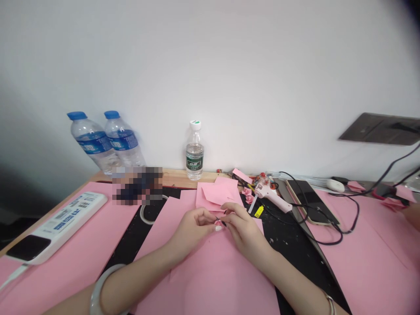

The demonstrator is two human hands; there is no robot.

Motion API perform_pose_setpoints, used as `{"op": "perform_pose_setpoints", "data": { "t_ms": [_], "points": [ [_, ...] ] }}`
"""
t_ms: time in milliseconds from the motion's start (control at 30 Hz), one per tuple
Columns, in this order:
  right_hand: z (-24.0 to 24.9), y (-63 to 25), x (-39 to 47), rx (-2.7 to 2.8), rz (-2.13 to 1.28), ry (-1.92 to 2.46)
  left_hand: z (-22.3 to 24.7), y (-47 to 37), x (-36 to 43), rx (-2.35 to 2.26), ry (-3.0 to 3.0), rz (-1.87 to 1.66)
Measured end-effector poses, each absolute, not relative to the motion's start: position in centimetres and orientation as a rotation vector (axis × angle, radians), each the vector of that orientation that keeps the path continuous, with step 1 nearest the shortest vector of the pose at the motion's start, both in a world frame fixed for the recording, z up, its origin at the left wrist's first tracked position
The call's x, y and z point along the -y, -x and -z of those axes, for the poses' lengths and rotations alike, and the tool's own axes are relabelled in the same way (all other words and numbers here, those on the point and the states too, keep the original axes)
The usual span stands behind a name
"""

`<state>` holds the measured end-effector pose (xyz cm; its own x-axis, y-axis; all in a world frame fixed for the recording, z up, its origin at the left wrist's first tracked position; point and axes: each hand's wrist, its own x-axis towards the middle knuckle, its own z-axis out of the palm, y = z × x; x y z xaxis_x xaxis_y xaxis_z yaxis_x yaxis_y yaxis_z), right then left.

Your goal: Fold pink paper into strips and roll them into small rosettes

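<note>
Left fingers (206,216) — pinched on a paper rose (218,223); right fingers (232,217) likewise.

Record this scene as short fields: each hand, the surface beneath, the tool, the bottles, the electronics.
Left hand: fingertips pinching a small pink paper flower
Right hand: fingertips on the same flower
Surface: pink sheets over a black mat
Tool: glue gun, lying beyond the right hand
Bottles: one white-capped, two blue-capped, all near the wall
Electronics: phone at right; white power bank at left, cable attached
</note>
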<state>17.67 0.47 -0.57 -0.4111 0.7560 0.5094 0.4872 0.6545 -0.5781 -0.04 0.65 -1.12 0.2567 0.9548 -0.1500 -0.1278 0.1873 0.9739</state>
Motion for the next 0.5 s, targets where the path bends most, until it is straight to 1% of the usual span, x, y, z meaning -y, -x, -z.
{"op": "perform_pose_setpoints", "data": {
  "t_ms": [367,500],
  "points": [
    [0.47,-17.74,-0.54,1.953,-0.425,1.053,1.17,0.21,-0.75,-0.959,-1.106,-1.045],
    [0.28,-17.83,-0.44,1.897,-0.404,1.011,0.98,0.33,-0.73,-0.951,-1.143,-1.042]
  ]
}}
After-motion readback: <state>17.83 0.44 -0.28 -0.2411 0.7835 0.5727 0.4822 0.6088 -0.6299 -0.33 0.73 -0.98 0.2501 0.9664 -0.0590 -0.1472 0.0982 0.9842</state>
